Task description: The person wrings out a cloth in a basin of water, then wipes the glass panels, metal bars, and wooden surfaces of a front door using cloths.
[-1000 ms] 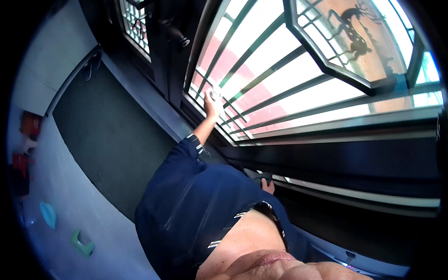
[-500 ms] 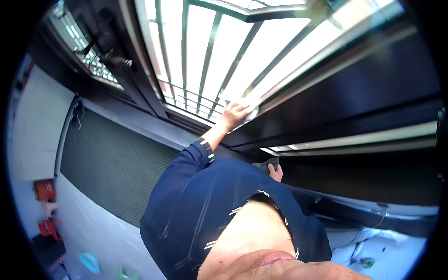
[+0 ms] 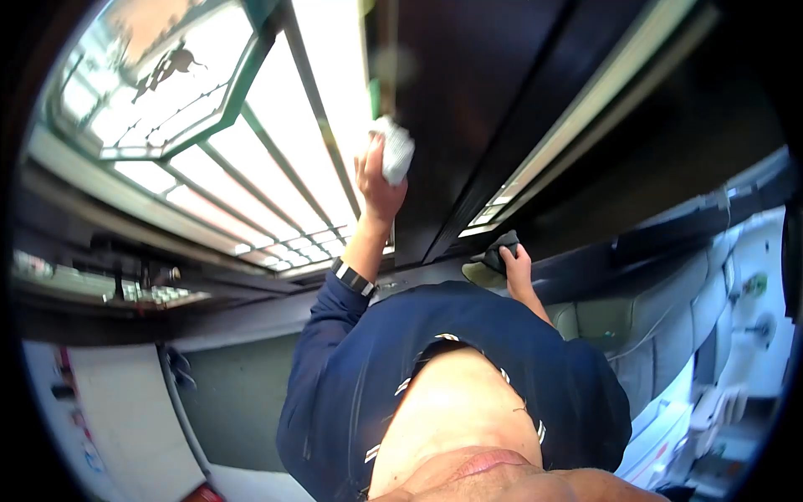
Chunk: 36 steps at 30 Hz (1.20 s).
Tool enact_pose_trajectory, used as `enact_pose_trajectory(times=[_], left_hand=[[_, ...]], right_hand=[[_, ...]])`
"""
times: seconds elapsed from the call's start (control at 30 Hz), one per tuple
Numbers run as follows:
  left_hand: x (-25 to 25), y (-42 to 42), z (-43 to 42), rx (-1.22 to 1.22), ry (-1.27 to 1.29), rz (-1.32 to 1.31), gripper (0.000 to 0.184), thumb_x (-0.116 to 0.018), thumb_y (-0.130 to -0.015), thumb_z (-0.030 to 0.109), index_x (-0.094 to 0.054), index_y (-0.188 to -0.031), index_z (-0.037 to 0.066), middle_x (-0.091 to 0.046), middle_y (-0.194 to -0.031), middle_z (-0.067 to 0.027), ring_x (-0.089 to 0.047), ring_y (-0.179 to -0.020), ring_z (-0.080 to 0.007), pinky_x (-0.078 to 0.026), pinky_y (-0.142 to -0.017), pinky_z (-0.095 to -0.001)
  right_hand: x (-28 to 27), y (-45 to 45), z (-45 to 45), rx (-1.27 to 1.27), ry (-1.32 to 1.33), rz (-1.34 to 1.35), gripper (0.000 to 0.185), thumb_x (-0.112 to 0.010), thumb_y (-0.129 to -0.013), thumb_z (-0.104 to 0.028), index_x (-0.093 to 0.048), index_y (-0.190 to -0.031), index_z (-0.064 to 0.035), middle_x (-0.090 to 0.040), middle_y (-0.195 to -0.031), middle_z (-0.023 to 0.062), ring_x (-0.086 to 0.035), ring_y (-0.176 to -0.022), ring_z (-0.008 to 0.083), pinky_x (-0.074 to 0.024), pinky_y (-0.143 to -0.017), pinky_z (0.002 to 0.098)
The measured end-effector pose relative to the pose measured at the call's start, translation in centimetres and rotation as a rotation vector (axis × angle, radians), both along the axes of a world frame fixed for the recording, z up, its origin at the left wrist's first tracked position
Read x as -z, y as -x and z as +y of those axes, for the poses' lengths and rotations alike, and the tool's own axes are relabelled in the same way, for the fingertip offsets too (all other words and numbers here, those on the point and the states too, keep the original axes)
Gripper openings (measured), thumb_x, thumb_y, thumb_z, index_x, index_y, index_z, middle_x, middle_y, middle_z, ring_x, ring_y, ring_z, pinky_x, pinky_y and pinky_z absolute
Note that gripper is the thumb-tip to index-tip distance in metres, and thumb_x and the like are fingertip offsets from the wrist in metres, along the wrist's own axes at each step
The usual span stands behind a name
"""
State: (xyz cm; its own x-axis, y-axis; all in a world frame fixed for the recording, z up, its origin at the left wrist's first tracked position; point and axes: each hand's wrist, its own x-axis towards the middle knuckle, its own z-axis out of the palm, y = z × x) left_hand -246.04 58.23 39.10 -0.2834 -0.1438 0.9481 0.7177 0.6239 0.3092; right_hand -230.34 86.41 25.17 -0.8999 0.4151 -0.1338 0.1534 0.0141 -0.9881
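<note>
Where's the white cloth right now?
Head view, just above centre: the white cloth is in the left hand, by the edge where the barred window meets the dark panel.

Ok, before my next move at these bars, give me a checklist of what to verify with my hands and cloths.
1. Left hand gripping the white cloth: ok, bunched in the fingers.
2. Right hand gripping the dark cloth: ok, thumb over it.
3. Left sleeve clear of the hand: ok, cuff ends short of the wrist.
4. White cloth touching the dark panel: cannot tell; contact isn't clear.
5. Clear view between the window bars: not ok, glare washes much of it out.
</note>
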Motion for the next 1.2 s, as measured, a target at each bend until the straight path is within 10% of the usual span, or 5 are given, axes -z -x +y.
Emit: enact_pose_trajectory(times=[0.33,0.53,0.73,1.0,1.2], left_hand=[[18.8,-2.5,-3.7,0.243,0.14,-0.387,0.05,-0.054,-0.074,-0.005,-0.044,-0.123,0.003,-0.056,-0.112,-0.0234,-0.055,-0.104,-0.0413,-0.044,-0.09,-0.0435],[23.4,-9.5,-6.3,0.231,-0.012,-1.004,0.045,-0.046,-0.072,-0.007,-0.055,-0.114,0.004,-0.063,-0.094,-0.0214,-0.062,-0.093,-0.033,-0.048,-0.082,-0.0362],[20.8,-12.4,-4.2,0.404,-0.319,-1.091,0.039,-0.053,-0.073,-0.006,-0.057,-0.111,0.004,-0.065,-0.094,-0.0093,-0.062,-0.088,-0.0177,-0.047,-0.08,-0.0283],[21.5,-15.0,-2.2,0.446,-0.214,-1.16,0.041,-0.054,-0.073,-0.007,-0.056,-0.114,-0.001,-0.064,-0.099,-0.0098,-0.06,-0.093,-0.0159,-0.045,-0.084,-0.0269],[23.2,-15.5,-1.9,0.531,-0.217,-1.216,0.044,-0.051,-0.071,-0.012,-0.055,-0.114,-0.002,-0.064,-0.099,-0.01,-0.06,-0.094,-0.0164,-0.045,-0.084,-0.0265]], right_hand=[[-9.3,5.0,1.3,0.053,0.365,0.384,0.016,-0.056,-0.085,-0.01,-0.058,-0.098,-0.0002,-0.06,-0.09,0.0025,-0.056,-0.083,0.0108,-0.0464,-0.077,0.0257],[-26.4,9.7,1.1,0.121,0.364,0.913,0.019,-0.059,-0.086,-0.01,-0.057,-0.101,0.0004,-0.061,-0.092,0.0026,-0.057,-0.084,0.0104,-0.0462,-0.076,0.0255],[-37.6,14.1,0.9,0.465,-0.448,1.046,0.037,-0.064,-0.076,-0.018,-0.056,-0.102,0.006,-0.056,-0.106,0.0218,-0.055,-0.099,0.0365,-0.0448,-0.085,0.0478],[-19.7,16.7,-1.0,0.316,-0.679,0.905,0.053,-0.053,-0.087,-0.021,-0.036,-0.129,0.0051,-0.048,-0.12,0.0286,-0.049,-0.11,0.0412,-0.0415,-0.089,0.044],[-0.2,11.9,3.5,-0.058,-0.58,0.13,0.032,-0.056,-0.078,-0.017,-0.054,-0.105,-0.0005,-0.06,-0.09,0.0255,-0.06,-0.087,0.0402,-0.0472,-0.075,0.0449]])
